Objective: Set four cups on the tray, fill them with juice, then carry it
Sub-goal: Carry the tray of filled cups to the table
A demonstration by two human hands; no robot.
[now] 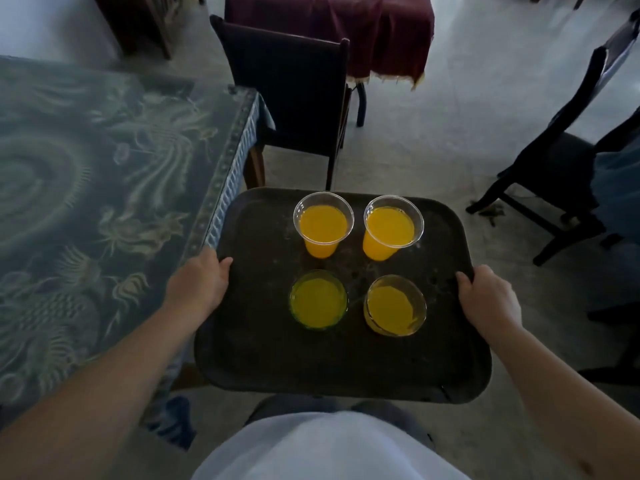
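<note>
**Tray of four filled cups held off the table, floor open ahead**

A dark tray with rounded corners sits in the lower middle of the frame, gripped at both side rims. The left hand curls over the left rim with the thumb lying on top of the edge; the right hand wraps the right rim the same way. Both forearms run in from the bottom corners.

Four cups stand on the far half of the tray in a square, none touching. The two clear cups sit near the far edge; closer in are a green-tinted cup and an amber-tinted glass. All hold orange juice to below the rim. The near half of the tray is bare.

The tray's left edge lies just beside the corner of a table with a blue patterned cloth, which fills the left of the frame. A dark chair stands directly beyond the tray's far edge, and behind it at top centre is a table under a maroon cloth. Another dark chair stands at the right. Between the two chairs a band of pale floor runs toward the upper right
</note>
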